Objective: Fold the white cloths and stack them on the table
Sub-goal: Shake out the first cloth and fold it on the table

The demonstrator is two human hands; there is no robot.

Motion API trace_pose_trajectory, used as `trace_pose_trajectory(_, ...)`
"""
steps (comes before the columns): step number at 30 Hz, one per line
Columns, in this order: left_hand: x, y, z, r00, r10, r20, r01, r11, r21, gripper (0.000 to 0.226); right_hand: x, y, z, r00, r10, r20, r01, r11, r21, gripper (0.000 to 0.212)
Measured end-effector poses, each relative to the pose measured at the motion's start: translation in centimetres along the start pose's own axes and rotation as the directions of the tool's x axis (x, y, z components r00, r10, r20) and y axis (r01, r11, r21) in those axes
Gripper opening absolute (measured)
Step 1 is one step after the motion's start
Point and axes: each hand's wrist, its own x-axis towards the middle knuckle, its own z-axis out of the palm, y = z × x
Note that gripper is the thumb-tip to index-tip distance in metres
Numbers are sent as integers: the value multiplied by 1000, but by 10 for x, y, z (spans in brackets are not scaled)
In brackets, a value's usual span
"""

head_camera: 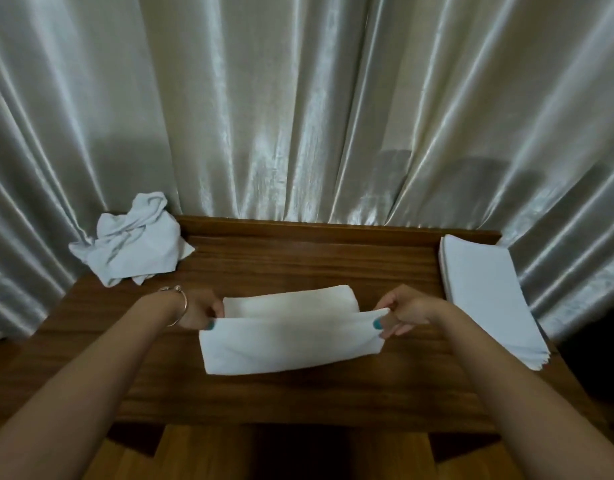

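A white cloth (291,337) hangs doubled over the middle of the wooden table (298,261), stretched between my hands. My left hand (200,311) pinches its upper left corner, thumb on the near side. My right hand (401,313) pinches the upper right corner the same way. The cloth's far layer rests on the table behind the near one. A crumpled heap of white cloths (132,237) lies at the table's far left corner. At the right edge sits a neat stack of folded white cloths (485,299).
Shiny grey curtains (298,116) hang right behind the table and wrap around both sides. A raised wooden ledge (333,230) runs along the table's back. The table's near edge is at the bottom, with wooden floor (201,455) below.
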Motion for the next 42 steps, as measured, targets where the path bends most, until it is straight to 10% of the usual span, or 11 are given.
trace_pose_trajectory(9,56,-21,13,972,19,-236,43,966,256,24,64,0,21,943,-91,-320,116,991,60,16)
trace_pose_trajectory(20,136,-21,47,874,-375,-309,260,898,-354,37,154,14,44,899,-95,-428,144,986,84,5)
trace_pose_trajectory(30,155,-22,79,802,-423,-421,322,901,-292,38,177,19,66,840,-115,-530,-95,931,-352,32)
trace_pose_trajectory(35,140,15,92,673,-402,-621,296,916,-272,50,166,4,102,608,-370,-702,-174,801,-573,51)
trace_pose_trajectory(39,138,56,117,855,-326,-402,248,940,-234,73,169,5,136,772,-357,-525,-59,783,-619,64)
trace_pose_trajectory(42,142,59,129,859,-380,-343,294,915,-278,82,181,19,141,830,-273,-487,-72,813,-578,79)
